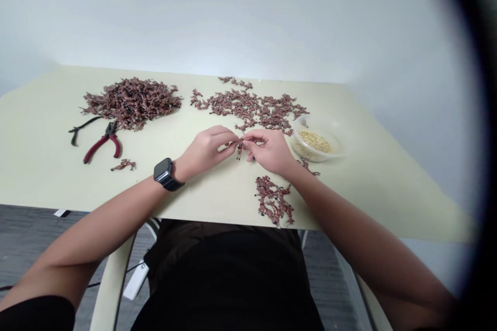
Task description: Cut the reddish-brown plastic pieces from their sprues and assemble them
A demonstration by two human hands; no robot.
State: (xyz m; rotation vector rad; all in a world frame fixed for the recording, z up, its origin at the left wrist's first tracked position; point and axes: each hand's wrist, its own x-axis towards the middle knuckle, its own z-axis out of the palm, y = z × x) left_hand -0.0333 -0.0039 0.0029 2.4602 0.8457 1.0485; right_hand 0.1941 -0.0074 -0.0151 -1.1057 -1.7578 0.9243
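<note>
**Reddish-brown piece pinched by left hand and right hand**

Both hands are closed at the fingertips on it, over the middle of the desk. A cluster of similar pieces is spread near the front edge; red-handled pliers lie toward the left edge, a plastic tub toward the right.

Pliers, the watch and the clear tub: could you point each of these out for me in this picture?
Red-handled pliers (pixel 95 149): head view, on one red handle.
Black smartwatch (pixel 163 168): head view, on the watch face.
Clear plastic tub (pixel 297 146): head view, on its left wall.
</note>
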